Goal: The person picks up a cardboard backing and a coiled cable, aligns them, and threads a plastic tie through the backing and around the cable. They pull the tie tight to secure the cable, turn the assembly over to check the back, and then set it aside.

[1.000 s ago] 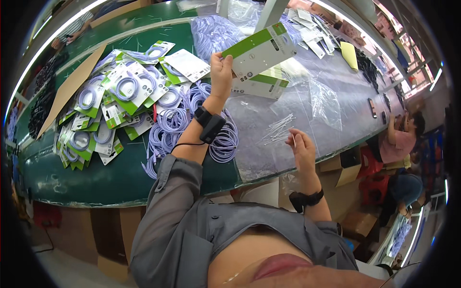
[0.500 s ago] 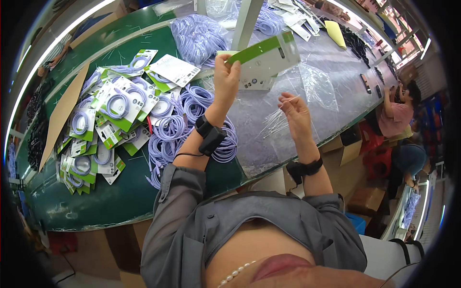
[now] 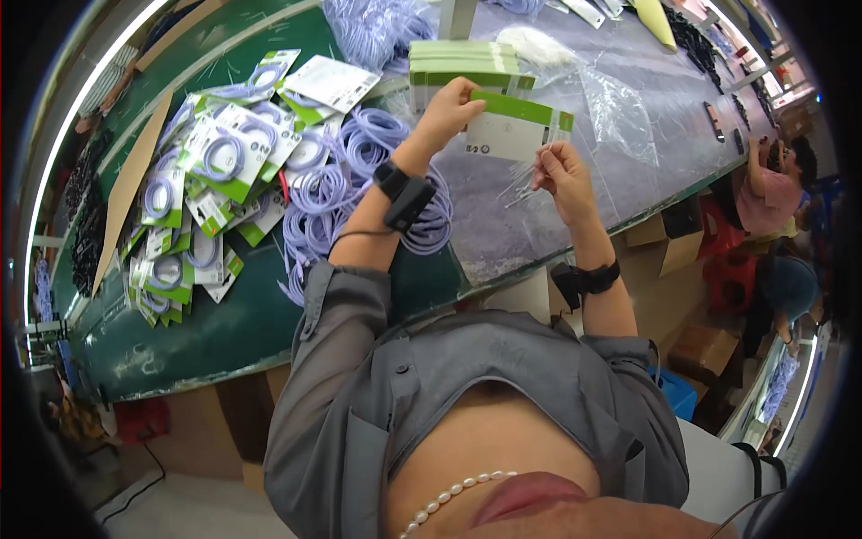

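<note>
Holding a white and green card [image 3: 516,135], the left hand [image 3: 449,103] is clamped on its left edge. The right hand [image 3: 561,175] pinches a clear plastic bag [image 3: 525,184] just under the card. Purple cables [image 3: 359,171] lie on the table [image 3: 215,332].

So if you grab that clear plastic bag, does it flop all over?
Probably, yes. The bag lies crumpled and wrinkled on the table, so it likely sags and bends rather than holding a shape. It looks thin and see-through, so it is probably very light. Its glossy shine hints it may be slippery in a hand.
</note>
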The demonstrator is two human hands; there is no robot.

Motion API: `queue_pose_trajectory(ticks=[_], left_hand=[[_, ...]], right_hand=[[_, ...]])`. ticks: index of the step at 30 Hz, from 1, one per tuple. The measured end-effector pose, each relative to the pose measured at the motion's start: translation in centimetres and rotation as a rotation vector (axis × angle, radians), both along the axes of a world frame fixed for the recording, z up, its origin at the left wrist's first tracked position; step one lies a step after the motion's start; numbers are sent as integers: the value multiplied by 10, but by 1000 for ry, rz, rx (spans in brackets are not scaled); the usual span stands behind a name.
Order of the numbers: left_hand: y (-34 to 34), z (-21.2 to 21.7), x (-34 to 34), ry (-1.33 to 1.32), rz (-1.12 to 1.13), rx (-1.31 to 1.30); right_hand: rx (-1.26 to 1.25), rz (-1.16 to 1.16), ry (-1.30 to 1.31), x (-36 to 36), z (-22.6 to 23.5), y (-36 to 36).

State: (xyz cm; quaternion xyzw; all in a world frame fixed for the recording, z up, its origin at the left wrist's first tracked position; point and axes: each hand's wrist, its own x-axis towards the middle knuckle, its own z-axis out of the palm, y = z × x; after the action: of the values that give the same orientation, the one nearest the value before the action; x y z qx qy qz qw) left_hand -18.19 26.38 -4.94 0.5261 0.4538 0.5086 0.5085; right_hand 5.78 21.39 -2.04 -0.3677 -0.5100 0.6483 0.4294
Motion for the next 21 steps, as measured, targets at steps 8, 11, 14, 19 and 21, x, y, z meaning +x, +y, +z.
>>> queue_pose_trajectory(ticks=[8, 11, 14, 19, 21], left_hand=[[-56, 59, -27, 608, 191, 321], [-81, 32, -41, 924, -14, 163], [-109, 30, -14, 1306, -146, 136], [-135, 30, -8, 1350, -264, 216], [-139, 27, -15, 1240, -129, 371]], right_hand=[[-68, 104, -161, 5, -42, -12], [-138, 162, -70, 5, -43, -22], [-148, 211, -17, 11, -40, -30], [-158, 243, 11, 21, -39, -43], [-163, 249, 32, 17, -36, -47]])
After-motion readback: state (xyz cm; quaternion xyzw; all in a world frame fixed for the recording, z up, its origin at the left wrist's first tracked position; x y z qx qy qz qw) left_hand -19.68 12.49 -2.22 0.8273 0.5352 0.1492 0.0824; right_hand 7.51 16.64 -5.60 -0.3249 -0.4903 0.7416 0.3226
